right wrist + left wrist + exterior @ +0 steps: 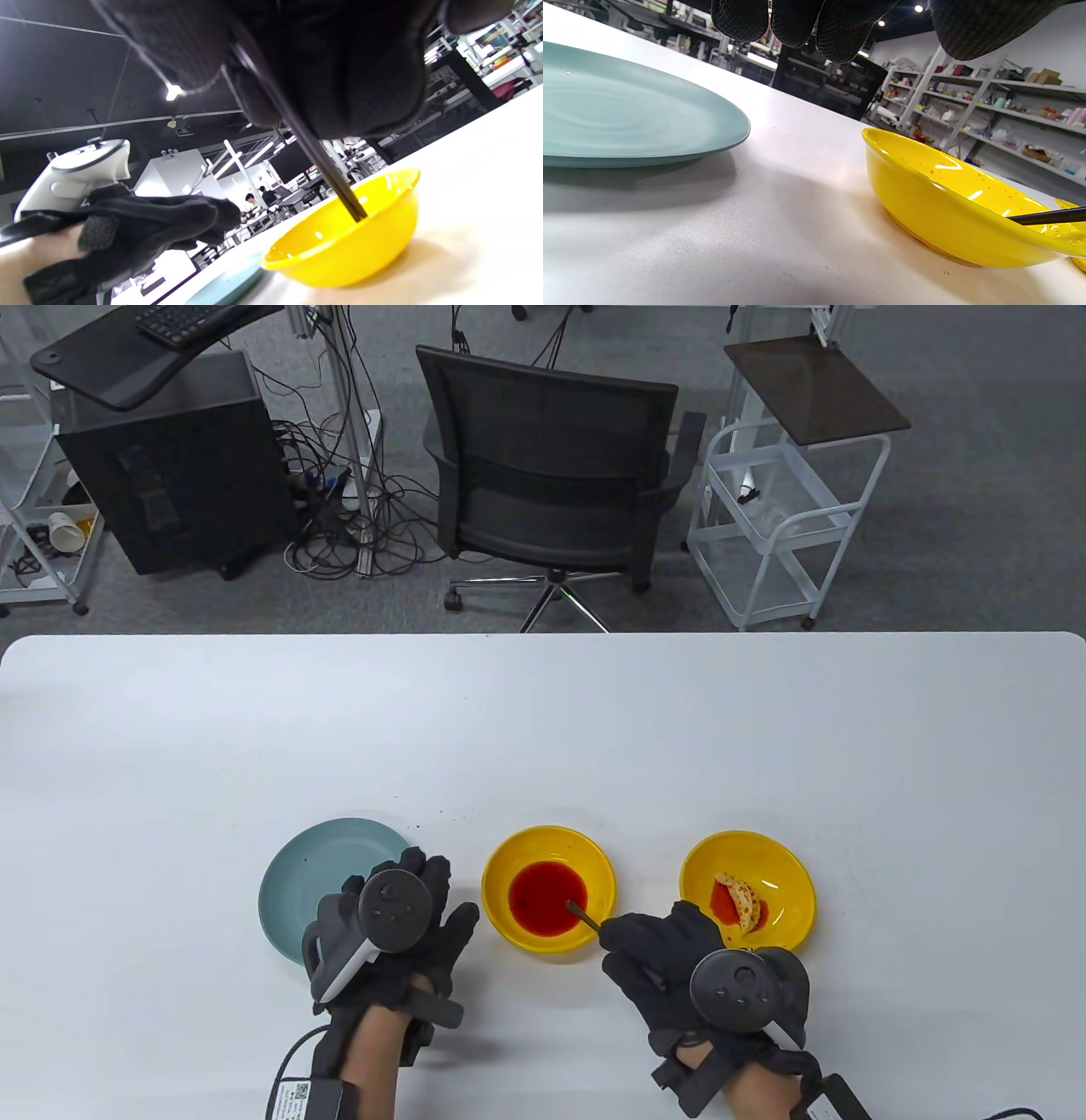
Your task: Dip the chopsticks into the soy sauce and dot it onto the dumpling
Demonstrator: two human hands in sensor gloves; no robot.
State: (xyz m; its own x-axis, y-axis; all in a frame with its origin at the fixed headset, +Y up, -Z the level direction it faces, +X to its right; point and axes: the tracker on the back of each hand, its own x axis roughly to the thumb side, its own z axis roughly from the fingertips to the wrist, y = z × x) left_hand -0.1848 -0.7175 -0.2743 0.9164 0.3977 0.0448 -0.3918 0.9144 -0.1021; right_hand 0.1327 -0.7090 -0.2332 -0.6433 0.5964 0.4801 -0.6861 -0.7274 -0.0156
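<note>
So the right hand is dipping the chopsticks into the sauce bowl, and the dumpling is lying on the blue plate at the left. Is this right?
Not quite. The right hand does dip the chopsticks into the sauce bowl, but the dumpling lies in the other yellow bowl at the right, not on the blue plate. The table view shows this.

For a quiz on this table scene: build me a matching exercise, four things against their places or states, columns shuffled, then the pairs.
Things:
1. teal plate
2. middle yellow bowl
3. right yellow bowl
4. chopsticks

States:
A. holds the dumpling
B. tips in the red sauce, held by the right hand
C. holds the sauce
D. partly under the left hand

Pairs: 1-D, 2-C, 3-A, 4-B
</note>
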